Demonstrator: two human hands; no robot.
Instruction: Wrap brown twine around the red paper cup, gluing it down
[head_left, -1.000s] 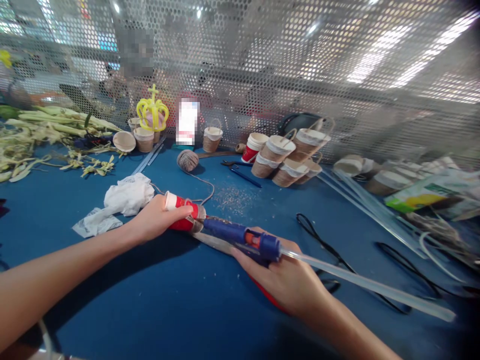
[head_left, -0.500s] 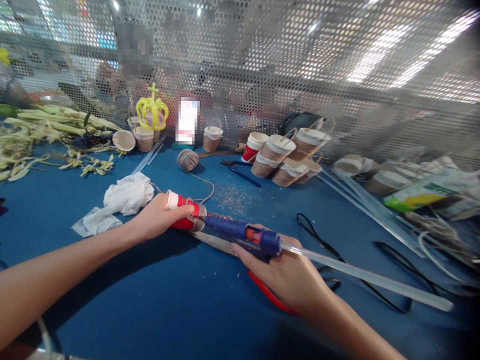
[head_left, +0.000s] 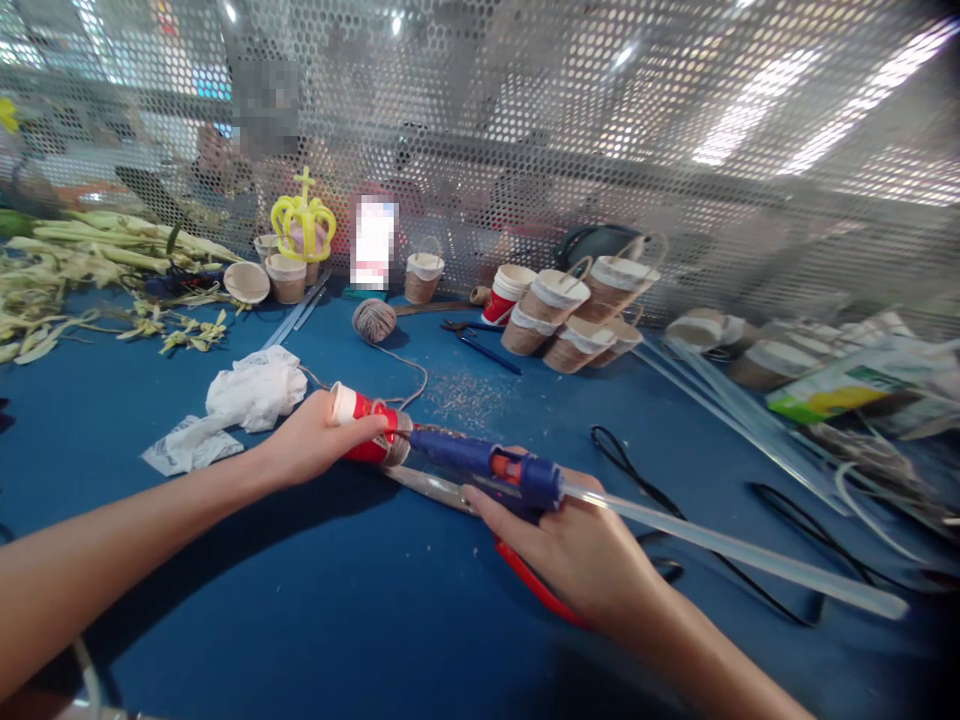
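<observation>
My left hand (head_left: 307, 445) is closed around a red paper cup (head_left: 367, 437) lying on its side on the blue table (head_left: 315, 600), with twine wound round its base end. My right hand (head_left: 574, 555) grips a blue glue gun (head_left: 487, 465) whose nozzle touches the cup's base. A long clear glue stick (head_left: 735, 555) juts from the back of the gun to the right. Scissors with red handles (head_left: 450, 493) lie on the table under the gun. A twine strand runs from the cup to a ball of twine (head_left: 374, 320).
Crumpled white plastic (head_left: 251, 392) lies left of the cup. Several twine-wrapped cups (head_left: 577, 310) and a yellow crown (head_left: 304, 222) stand before the perforated metal screen (head_left: 525, 130). Dried leaves (head_left: 82, 270) spread at far left. Black cables (head_left: 660, 510) and glue sticks (head_left: 720, 400) lie at right.
My right hand and the glue gun have shifted slightly right and toward me, uncovering more of the scissors' red handle. The cup and my left hand stay almost still.
</observation>
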